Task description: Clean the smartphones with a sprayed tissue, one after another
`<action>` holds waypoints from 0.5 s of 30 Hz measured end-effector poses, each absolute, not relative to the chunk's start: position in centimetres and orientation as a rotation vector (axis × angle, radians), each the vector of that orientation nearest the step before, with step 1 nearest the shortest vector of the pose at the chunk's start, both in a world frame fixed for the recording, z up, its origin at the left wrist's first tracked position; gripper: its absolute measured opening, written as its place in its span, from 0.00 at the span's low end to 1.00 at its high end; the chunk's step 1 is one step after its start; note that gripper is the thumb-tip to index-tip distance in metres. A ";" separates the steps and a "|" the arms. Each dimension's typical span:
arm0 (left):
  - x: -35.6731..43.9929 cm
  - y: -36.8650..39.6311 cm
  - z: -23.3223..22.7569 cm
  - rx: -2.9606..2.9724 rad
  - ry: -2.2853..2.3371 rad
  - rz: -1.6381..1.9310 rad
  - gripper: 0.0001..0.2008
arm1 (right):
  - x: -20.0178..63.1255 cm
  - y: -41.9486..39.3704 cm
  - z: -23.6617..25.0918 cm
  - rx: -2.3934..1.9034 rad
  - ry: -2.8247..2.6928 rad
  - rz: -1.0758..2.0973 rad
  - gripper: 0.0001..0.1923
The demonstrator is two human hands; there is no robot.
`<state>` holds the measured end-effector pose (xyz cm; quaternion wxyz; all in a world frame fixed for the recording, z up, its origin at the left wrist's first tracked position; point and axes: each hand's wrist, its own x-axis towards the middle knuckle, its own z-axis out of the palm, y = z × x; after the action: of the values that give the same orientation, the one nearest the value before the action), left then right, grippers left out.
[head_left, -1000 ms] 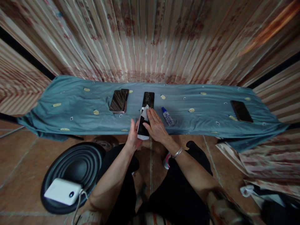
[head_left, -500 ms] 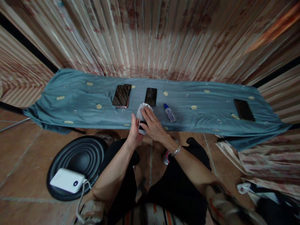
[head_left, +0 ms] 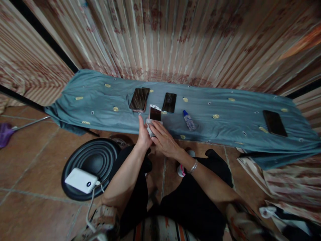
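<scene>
Gripping a white-framed phone (head_left: 154,114) along its left edge, the left hand (head_left: 143,134) is closed on it over the near edge of the blue-green cloth (head_left: 100,107). The right hand (head_left: 163,139) presses a small white wipe (head_left: 151,125) flat against the lower part of the phone, fingers together on top of it. A second ago the wipe and fingers sat at the phone's far end, with the dark glass showing below them; now they have slid down to the near end, and the upper part of the screen is uncovered. The phone's top reaches farther onto the cloth than before.

Just beyond the phone on the cloth lies a black phone (head_left: 169,102), and left of that a stack of two phones (head_left: 139,99). A little spray bottle (head_left: 189,121) lies on the cloth to the right of the white-framed phone, and another dark phone (head_left: 274,123) rests well apart toward the cloth's right end. On the floor, left of the phone, a white power bank (head_left: 80,180) sits on a round black object (head_left: 87,167).
</scene>
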<state>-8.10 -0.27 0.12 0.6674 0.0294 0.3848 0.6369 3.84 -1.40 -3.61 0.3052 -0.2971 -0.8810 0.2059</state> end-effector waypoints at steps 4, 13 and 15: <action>-8.0 -0.2 0.2 0.050 0.819 1.456 0.31 | 4.3 -0.6 -3.1 -0.852 -2.163 0.632 0.27; -6.5 -0.6 1.0 0.071 0.823 1.513 0.27 | 3.0 0.6 -3.5 -0.951 -1.896 0.711 0.20; -6.2 -0.8 0.8 0.091 0.823 1.503 0.26 | 2.6 0.9 -3.7 -0.993 -1.801 0.780 0.19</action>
<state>-6.19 -0.76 0.76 0.6539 0.0401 0.3627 0.6628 2.61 0.89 -3.70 0.4538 -0.4024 -0.7296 0.3159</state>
